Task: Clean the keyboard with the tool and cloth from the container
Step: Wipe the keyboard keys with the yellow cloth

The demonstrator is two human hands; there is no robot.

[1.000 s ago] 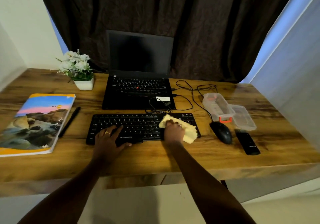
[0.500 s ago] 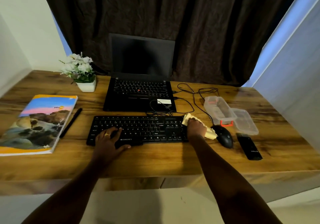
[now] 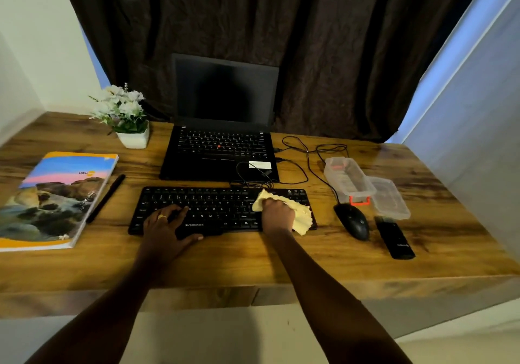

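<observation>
R hand (image 3: 277,215) w/ cloth (image 3: 303,219) slid back left over keyboard (image 3: 213,203)

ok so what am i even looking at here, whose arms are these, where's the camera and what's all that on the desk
No machine here: both arms belong to a person, and the picture comes from a wide-angle camera worn on their head, looking down at a wooden desk. The left hand rests open on the black keyboard. The right hand holds a yellow cloth against the keyboard's right end. Behind stands an open laptop, its screen dark. To the right lie a mouse, a clear container with its lid beside it, and a flat black object. To the left are a book, a pen and a potted plant.
</observation>
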